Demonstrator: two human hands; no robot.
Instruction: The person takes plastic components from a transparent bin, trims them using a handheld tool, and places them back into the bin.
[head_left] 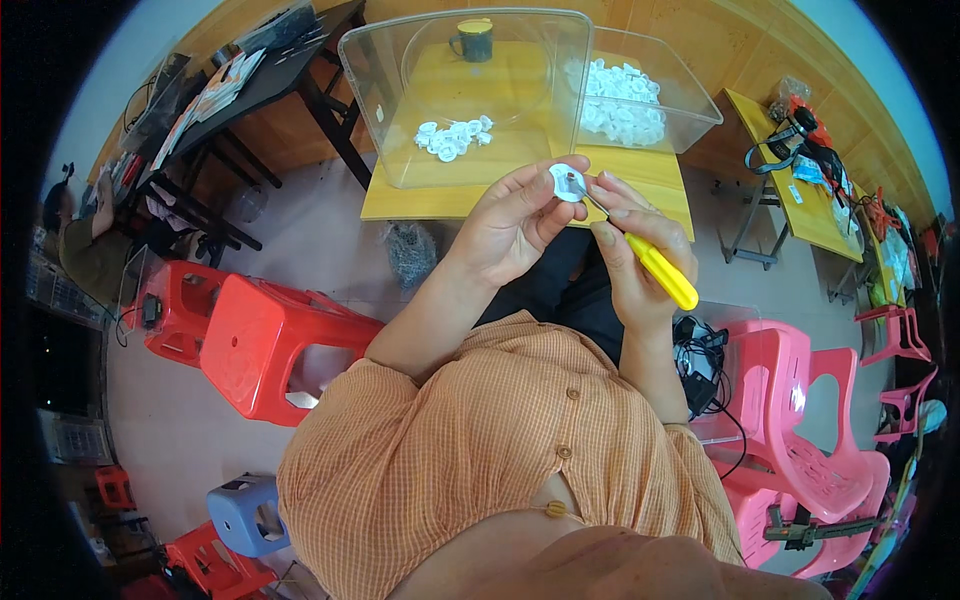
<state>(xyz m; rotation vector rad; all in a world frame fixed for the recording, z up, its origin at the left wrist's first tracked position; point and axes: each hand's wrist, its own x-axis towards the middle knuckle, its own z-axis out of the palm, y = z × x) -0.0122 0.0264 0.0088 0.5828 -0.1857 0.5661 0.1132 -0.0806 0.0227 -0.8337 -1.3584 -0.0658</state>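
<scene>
The left grip (510,228) is pinched on a white round piece (563,184), thumb and fingers about its rim, its face turned up toward the wearer. The right grip (645,225) is closed around a yellow-handled tool (662,270), whose thin metal shaft points in at that face. The piece is held up beside the near edge of the worktop (655,188), right of that edge's middle.

To do this well, the left fingertips should bear on the rim from opposite sides, out of the shaft's line, since a slip would probably carry the tip toward them. Small, steady pressure from the right seems better than a hard push, and resting the two grips against each other would help steady the tip.

Farther out, a clear tub (465,14) stands toward the worktop's left edge; more white pieces (450,140) show through its plastic, though whether they lie inside or behind it I cannot tell. A second clear tub (703,118), by the far right corner, holds a heap of white parts (620,105), too blurred to separate.

The tool's tip and its exact contact are hard to make out, and fingers hide the piece's underside.
</scene>
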